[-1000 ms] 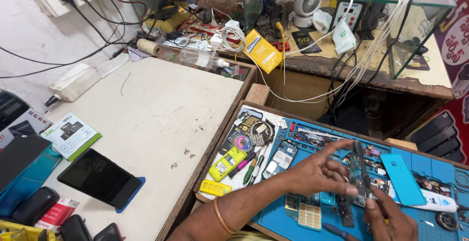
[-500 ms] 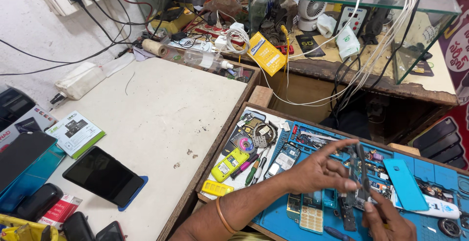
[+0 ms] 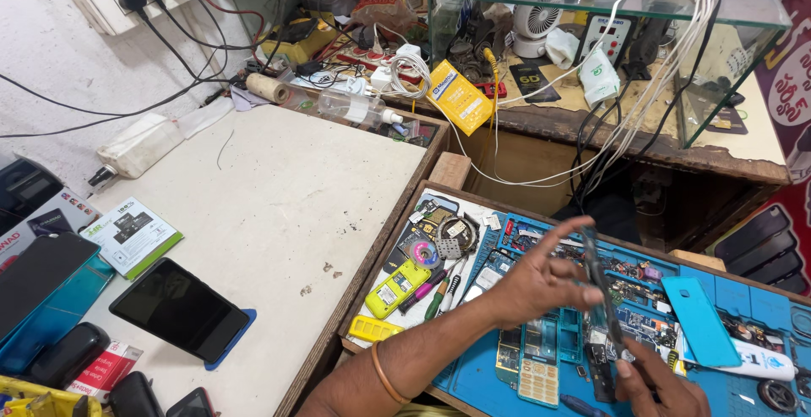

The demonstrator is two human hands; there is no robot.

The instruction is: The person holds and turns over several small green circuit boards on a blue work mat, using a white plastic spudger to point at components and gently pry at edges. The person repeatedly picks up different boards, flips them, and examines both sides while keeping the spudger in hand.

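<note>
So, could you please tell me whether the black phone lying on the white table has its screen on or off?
Off: the black phone lies face up on the white table, its glass uniformly dark with only faint reflections.

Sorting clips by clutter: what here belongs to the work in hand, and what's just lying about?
In hand: left hand and right hand holding a thin phone frame over the blue repair mat.

Lying about: black tablet, yellow box, small white fan.

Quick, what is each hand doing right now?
Left hand: closed on the upper end of a thin dark phone part.
Right hand: pinching the lower end of the same part.
</note>
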